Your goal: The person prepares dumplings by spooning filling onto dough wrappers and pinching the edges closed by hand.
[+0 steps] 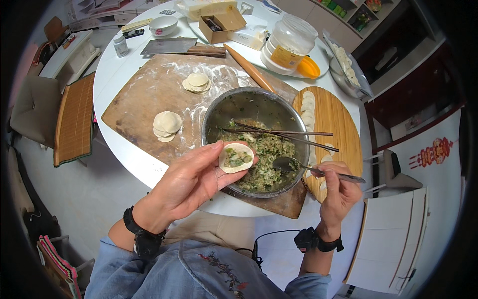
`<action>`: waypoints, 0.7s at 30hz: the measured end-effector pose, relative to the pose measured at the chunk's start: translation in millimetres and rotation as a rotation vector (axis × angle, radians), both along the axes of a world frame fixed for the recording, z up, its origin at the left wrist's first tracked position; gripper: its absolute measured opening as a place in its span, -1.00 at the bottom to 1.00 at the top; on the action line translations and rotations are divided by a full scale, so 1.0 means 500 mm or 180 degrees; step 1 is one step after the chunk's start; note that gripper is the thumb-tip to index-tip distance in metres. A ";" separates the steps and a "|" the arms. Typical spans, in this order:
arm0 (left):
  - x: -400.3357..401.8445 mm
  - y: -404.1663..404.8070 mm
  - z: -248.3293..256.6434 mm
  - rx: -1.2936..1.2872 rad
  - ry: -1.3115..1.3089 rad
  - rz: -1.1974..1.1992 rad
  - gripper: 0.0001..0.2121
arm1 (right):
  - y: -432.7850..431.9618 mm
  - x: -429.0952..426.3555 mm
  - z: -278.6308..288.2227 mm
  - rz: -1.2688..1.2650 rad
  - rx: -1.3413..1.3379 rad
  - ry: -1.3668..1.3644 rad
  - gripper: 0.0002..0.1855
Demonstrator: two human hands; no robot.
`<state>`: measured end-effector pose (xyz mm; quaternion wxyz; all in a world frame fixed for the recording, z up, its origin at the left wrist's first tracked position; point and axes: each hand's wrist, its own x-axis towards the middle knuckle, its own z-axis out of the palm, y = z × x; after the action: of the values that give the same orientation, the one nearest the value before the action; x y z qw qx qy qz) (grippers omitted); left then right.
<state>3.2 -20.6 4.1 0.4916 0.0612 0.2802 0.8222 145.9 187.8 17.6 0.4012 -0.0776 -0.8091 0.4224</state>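
My left hand [190, 179] holds a round dough wrapper [236, 158] with green-flecked filling on it, over the near left rim of a steel bowl [209, 112]. In my right hand [339, 190] is a metal spoon [345, 177], its bowl above the chopped filling [265, 179] at the right side. A pair of dark chopsticks [317, 133] lies across the filling and the bowl's right rim. Two stacks of wrappers, one nearer [167, 124] and one farther [197, 81], rest on the floured wooden board [134, 93]. Folded dumplings [308, 112] line a bamboo board [341, 130], partly behind my right hand.
A wooden rolling pin [250, 69] and a cleaver [170, 46] lie at the board's far edge. Behind stand a plastic jar [289, 43], an open cardboard box [224, 35], a white bowl [163, 26] and a small bottle [120, 45]. A tray of dumplings [345, 65] sits far right.
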 end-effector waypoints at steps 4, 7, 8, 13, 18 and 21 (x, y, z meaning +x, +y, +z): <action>-0.001 -0.008 -0.012 0.0027 -0.0019 0.0032 -0.53 | 0.012 -0.007 -0.005 0.0156 0.0097 -0.0240 -0.89; 0.000 -0.010 -0.014 -0.0014 -0.0021 0.0032 -0.53 | 0.017 -0.010 -0.008 0.0357 0.0127 -0.0320 -0.89; 0.001 -0.010 -0.013 -0.0037 -0.0035 0.0034 -0.53 | 0.018 -0.011 -0.009 0.0438 0.0157 -0.0340 -0.89; 0.001 -0.009 -0.019 0.0000 -0.0044 0.0026 -0.54 | 0.026 -0.011 0.002 0.0188 0.0183 -0.0203 -0.92; 0.003 -0.007 -0.015 -0.0008 -0.0041 0.0042 -0.55 | 0.022 -0.031 0.005 0.0277 0.0622 -0.0646 -0.94; 0.002 -0.008 -0.016 -0.0017 -0.0026 0.0047 -0.55 | 0.024 -0.034 0.010 0.0238 0.0683 -0.0834 -0.92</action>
<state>4.4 -24.4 -4.0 0.4869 0.0545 0.2808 0.8253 129.2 199.9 22.6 0.2822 -0.0585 -0.8973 0.3344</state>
